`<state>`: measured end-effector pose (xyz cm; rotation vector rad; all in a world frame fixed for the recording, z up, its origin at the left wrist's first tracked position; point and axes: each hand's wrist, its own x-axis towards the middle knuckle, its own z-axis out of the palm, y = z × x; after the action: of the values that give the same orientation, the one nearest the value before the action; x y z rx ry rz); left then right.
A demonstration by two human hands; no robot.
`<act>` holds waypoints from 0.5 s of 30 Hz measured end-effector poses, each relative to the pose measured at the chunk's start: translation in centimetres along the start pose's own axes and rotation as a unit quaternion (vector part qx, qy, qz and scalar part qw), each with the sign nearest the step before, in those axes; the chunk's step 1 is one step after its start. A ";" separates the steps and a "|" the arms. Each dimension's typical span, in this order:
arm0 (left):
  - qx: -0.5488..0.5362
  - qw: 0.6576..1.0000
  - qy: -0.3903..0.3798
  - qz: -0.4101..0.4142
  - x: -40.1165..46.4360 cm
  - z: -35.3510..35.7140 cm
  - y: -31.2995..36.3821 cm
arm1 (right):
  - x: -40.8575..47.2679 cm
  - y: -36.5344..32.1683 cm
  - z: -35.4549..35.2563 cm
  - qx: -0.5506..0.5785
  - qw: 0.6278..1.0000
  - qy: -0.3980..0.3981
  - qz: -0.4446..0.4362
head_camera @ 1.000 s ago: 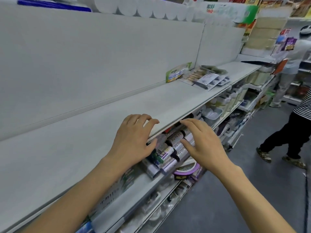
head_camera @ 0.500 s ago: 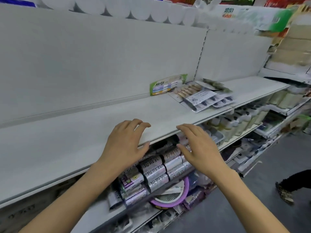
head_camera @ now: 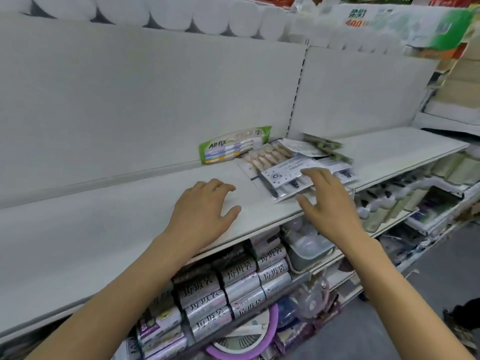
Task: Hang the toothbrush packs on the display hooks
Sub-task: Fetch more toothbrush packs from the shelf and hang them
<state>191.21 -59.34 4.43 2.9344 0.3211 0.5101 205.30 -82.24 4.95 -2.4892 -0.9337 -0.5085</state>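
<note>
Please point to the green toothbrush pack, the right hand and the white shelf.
Green-edged toothbrush pack (head_camera: 233, 148), head view: printed front.
Right hand (head_camera: 330, 201), head view: back of hand.
White metal shelf (head_camera: 104, 224), head view: bare top.

"All-fix" (green toothbrush pack)

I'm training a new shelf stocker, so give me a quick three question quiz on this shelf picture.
1. True or false: the right hand already grips a toothbrush pack.
2. Where does the green All-fix pack stand? A) leaning on the back panel B) on a hook C) on the floor
3. What does the left hand rest on?

Key: 1 false, its open fingers only reach over the flat pile of packs. 2 A. 3 the white shelf.
</note>
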 end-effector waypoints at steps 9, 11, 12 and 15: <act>0.106 0.991 -0.074 -0.028 7.5 1.4 2.3 | 7.9 4.4 1.7 0.002 1.000 0.018 -0.001; 0.117 0.988 -0.089 -0.042 8.5 1.7 2.6 | 9.2 5.1 2.3 -0.002 1.000 0.017 -0.010; 0.122 0.986 -0.099 -0.053 9.1 1.9 2.8 | 9.9 5.4 2.5 -0.002 1.000 0.012 -0.014; 0.130 0.980 -0.119 -0.090 10.8 2.8 3.1 | 11.6 6.2 3.0 -0.013 1.000 0.003 -0.023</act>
<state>202.63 -60.09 5.80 3.1271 0.6605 0.0946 218.25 -78.82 6.25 -2.4929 -0.9888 -0.5470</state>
